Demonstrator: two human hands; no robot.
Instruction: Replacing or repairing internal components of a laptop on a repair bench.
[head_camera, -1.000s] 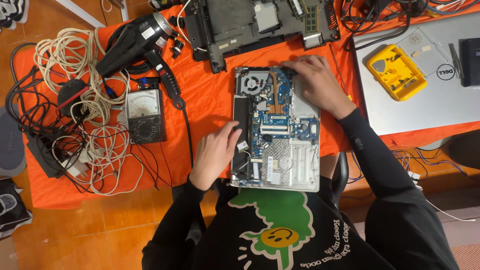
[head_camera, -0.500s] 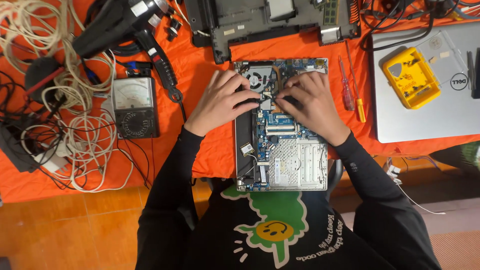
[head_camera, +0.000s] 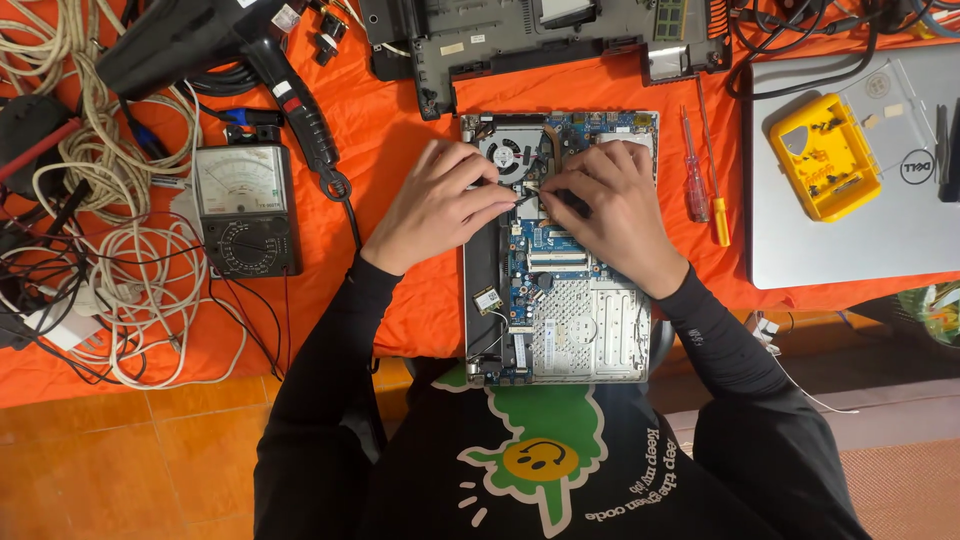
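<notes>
Left hand (head_camera: 440, 205) and right hand (head_camera: 610, 205) both pinching small part beside fan (head_camera: 505, 155) on open laptop board (head_camera: 560, 300). Risk: hard tug tears connector; grip slips.

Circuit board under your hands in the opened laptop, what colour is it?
Blue, seen in the head view: the circuit board lies below both hands.

Both hands' fingertips together: left grip (head_camera: 435, 207), right grip (head_camera: 612, 208).
</notes>
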